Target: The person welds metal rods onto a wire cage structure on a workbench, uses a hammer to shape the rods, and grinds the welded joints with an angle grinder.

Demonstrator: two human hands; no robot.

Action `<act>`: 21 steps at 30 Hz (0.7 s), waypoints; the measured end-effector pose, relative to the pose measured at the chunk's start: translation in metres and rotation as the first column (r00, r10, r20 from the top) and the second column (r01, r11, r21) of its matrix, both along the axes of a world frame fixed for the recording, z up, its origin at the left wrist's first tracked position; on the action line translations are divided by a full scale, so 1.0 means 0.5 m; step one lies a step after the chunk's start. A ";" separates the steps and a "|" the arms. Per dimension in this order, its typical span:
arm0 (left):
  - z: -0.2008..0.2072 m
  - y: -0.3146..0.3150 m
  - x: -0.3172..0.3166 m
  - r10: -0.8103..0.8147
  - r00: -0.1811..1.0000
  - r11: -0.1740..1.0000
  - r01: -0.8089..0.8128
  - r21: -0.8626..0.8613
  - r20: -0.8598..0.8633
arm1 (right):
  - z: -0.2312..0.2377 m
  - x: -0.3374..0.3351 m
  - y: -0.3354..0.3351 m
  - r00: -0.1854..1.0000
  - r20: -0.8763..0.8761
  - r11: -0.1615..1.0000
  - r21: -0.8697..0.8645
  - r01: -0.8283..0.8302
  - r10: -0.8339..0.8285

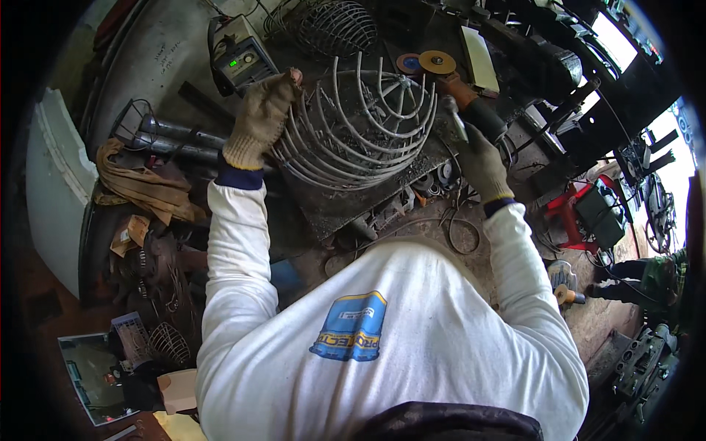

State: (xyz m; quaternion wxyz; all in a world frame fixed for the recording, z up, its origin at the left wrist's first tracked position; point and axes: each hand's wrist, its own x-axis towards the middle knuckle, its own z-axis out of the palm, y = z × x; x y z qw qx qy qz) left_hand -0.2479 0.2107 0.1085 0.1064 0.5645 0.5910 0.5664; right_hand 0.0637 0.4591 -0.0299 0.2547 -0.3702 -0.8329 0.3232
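A bowl-shaped cage of bent steel rods (pixel 353 158) sits on the dark metal worktable (pixel 312 213) in front of me. Its curved rods stand open toward the far side, and a small ring with spokes shows at its upper right. My left hand (pixel 261 121), in a worn knit glove, is closed at the cage's left edge; a bare fingertip pokes through the glove, and the exact grip is partly hidden. To the right of the cage, my gloved right hand (pixel 483 163) is wrapped round what looks like a hammer (pixel 457 121), its rounded head close to the rods.
A welding machine (pixel 243 55) with a lit green display stands at the far left. Behind the cage lie another coiled wire cage (pixel 337 29) and an angle grinder (pixel 467 95) with an orange disc. Metal tubes (pixel 180 134) and a brown cloth (pixel 140 180) lie left. Another person (pixel 651 283) is at far right.
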 end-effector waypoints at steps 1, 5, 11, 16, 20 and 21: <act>0.007 0.001 -0.010 -0.016 0.999 0.998 0.013 -0.067 -0.038 | -0.004 -0.013 -0.002 0.993 0.116 0.990 0.144 0.005 -0.022; -0.014 0.002 -0.086 -0.455 0.670 0.875 0.458 0.155 0.587 | -0.057 -0.060 0.028 0.939 0.342 0.991 0.108 -0.083 0.042; -0.031 -0.025 -0.136 -0.189 0.934 0.963 0.237 -0.130 0.304 | -0.022 -0.074 0.018 0.859 0.510 0.974 0.166 -0.157 0.052; -0.044 -0.018 -0.126 -0.103 0.993 0.985 0.094 -0.147 -0.054 | -0.023 -0.073 0.031 0.844 0.532 0.970 0.171 -0.175 0.059; -0.026 -0.006 -0.095 -0.099 0.963 0.974 0.146 -0.173 0.252 | -0.013 -0.063 0.026 0.855 0.514 0.979 0.137 -0.153 0.062; -0.026 -0.005 -0.092 -0.133 0.913 0.967 0.205 -0.151 0.385 | -0.002 -0.059 0.024 0.856 0.514 0.979 0.137 -0.151 0.060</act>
